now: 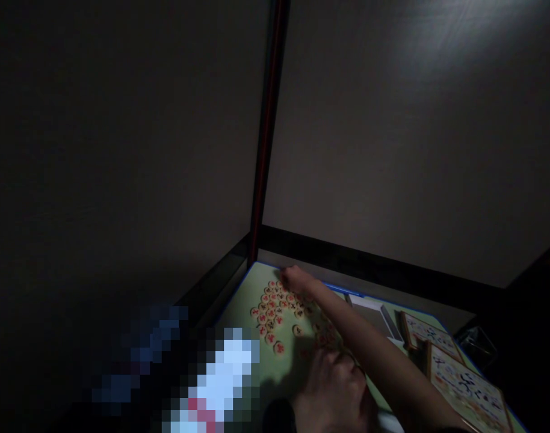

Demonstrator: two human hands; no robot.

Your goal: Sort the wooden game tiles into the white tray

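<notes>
Many round xiangqi pieces (270, 313) with red and black characters lie loose on a pale green tabletop (243, 291) with a blue rim. My right hand (296, 279) reaches to the far edge of the spread, its fingers curled down beside the farthest pieces. Closer to me, my left hand (336, 380) is bent with its knuckles up, at the near right side of the pieces. The fingertips of both hands are hidden, so anything they hold does not show. My right forearm covers part of the table and some pieces.
An open pale box (395, 328) stands right of my forearm. Two framed boards or lids with dark writing, a farther one (431, 334) and a nearer one (471, 385), lie at the right. Dark wall panels meet behind the table. A pixelated bright patch (223, 373) is at lower left.
</notes>
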